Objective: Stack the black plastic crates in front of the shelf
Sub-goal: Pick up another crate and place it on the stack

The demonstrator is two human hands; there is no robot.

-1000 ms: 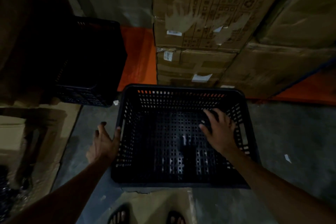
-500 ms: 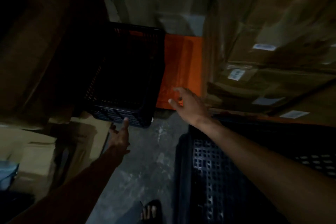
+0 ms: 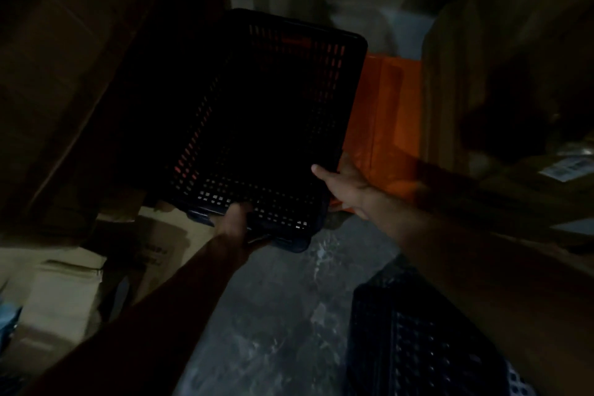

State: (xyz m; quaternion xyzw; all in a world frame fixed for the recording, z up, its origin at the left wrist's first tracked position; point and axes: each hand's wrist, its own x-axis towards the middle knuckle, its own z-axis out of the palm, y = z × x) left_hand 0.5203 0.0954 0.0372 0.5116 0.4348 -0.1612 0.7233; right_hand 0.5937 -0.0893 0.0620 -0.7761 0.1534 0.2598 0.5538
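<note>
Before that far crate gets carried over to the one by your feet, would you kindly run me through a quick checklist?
1. Left hand gripping the far crate at its near rim: ok.
2. Right hand on the crate's right side: ok, though whether the fingers wrap the edge cannot be told.
3. Far crate empty: cannot tell, the inside is too dark.
4. Near crate open side up to receive it: ok.
5. Grey floor between the two crates free of obstacles: ok.
6. Clearance from the cardboard boxes on the right: cannot tell.
</note>
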